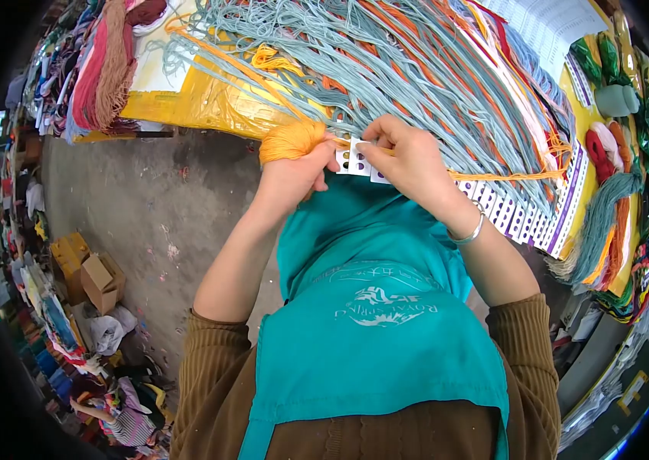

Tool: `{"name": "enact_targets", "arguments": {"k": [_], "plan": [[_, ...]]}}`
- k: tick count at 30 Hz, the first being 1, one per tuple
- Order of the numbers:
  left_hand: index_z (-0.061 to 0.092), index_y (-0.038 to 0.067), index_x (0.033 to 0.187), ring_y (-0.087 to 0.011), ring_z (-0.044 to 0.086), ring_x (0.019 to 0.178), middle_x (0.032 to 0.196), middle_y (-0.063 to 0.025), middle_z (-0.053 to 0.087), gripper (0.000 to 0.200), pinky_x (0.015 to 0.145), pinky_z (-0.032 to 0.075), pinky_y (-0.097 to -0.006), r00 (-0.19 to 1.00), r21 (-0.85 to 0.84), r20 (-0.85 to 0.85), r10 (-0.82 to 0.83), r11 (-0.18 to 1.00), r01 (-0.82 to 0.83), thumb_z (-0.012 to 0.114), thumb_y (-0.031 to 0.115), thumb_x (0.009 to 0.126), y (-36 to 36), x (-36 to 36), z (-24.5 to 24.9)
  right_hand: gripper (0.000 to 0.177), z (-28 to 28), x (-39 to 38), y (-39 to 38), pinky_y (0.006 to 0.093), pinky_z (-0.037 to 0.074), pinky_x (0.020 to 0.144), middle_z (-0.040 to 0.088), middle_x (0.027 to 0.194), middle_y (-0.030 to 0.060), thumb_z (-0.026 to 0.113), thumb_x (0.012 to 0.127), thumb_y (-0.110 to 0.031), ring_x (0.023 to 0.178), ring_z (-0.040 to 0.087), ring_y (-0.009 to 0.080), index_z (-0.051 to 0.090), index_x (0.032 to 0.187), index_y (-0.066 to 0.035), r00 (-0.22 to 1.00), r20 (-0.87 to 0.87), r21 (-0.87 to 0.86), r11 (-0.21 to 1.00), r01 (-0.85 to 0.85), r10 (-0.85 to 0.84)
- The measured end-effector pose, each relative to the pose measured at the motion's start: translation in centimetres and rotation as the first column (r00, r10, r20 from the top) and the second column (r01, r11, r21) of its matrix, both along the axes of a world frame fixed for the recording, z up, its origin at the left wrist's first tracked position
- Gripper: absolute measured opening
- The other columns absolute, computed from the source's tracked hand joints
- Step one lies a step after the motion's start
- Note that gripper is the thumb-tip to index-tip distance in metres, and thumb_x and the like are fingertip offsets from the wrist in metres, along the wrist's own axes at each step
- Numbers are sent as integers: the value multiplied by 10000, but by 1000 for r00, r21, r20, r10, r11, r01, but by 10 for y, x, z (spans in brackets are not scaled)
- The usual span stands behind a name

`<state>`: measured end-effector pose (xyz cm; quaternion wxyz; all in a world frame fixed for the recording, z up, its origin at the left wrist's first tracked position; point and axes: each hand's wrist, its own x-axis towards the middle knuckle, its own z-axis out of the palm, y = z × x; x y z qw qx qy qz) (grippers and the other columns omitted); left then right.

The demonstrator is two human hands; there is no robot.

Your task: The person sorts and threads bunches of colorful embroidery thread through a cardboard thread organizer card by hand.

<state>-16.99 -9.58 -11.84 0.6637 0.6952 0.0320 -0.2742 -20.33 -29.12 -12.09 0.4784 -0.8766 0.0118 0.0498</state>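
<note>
My left hand [294, 178] is closed around a thick bundle of orange thread [291, 141], its fingertips close to a white card with punched holes [344, 159]. With thumb and fingers together, my right hand [410, 161] pinches the same card at its upper right. Orange strands run between the two hands by the card. Another orange strand [501, 176] stretches from beside my right wrist to the right across the card row. Both hands are at the table's near edge, just above my teal apron [386, 307]. My fingers partly cover the card.
Long grey-blue and orange threads [386, 61] cover the yellow table [194, 111]. A row of white punched cards [520, 215] lines its right front edge. Pink and brown skeins [106, 69] hang at left, more skeins [608, 222] at right. Cardboard boxes [100, 280] and another person [129, 425] are at lower left.
</note>
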Motion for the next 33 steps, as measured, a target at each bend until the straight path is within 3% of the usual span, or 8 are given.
{"name": "enact_targets", "arguments": {"k": [7,9,12,18,22,27,30,33], "plan": [[615,33,976,-25,397,455,643,30,514,99,435,360,-195,981,-237,-178,-84,971,40,577,113,931,-9,-4,9,315,0,-1,6,416,494,609,659,758,137,722,788,-324,704,655,325,623,958,-78,999,41,-187,982,-8,16],[618,35,974,-21,387,459,641,34,508,104,439,350,-194,972,-252,-213,-99,967,43,579,123,936,-9,-3,10,337,-4,1,3,421,494,604,656,761,141,732,778,-335,700,654,326,617,964,-78,999,38,-113,993,-13,18],[629,58,906,-18,422,470,627,41,528,74,439,381,-206,984,-188,-163,66,977,-97,622,132,906,-9,-2,9,355,1,2,2,424,494,602,655,766,141,740,772,-344,696,653,328,610,968,-78,999,21,-91,995,-30,32],[616,71,844,-23,397,461,594,51,489,126,429,366,-210,992,-120,-106,67,990,-79,609,169,924,-8,-4,10,355,2,2,6,430,495,607,652,737,141,728,790,-360,689,648,334,599,949,-69,999,49,-152,988,-9,17],[585,95,834,-27,363,442,555,64,431,140,420,316,-204,976,-157,-148,-160,978,136,598,193,933,-6,-6,18,329,-3,1,7,443,489,602,645,694,137,705,818,-355,668,638,351,595,933,-67,995,104,-179,984,14,5],[576,97,760,-38,351,441,541,60,402,195,416,309,-215,964,-198,-242,-113,978,64,588,182,935,-7,3,13,347,1,5,5,363,464,549,618,633,88,687,863,-381,572,612,241,597,943,-55,997,-64,30,998,54,-52],[608,89,759,-60,426,469,597,32,499,209,423,331,-238,988,-49,-75,-136,990,132,604,227,915,-17,5,5,338,3,6,0,304,427,513,591,600,40,678,888,-363,528,558,144,597,976,-47,990,-138,162,986,35,-13],[622,90,802,-68,451,497,616,33,515,191,442,343,-253,780,107,583,-229,973,205,606,243,915,-26,9,-26,332,-3,6,-6,277,400,492,581,592,7,677,896,-326,511,516,96,588,1030,-36,989,-140,346,938,11,40]]}}
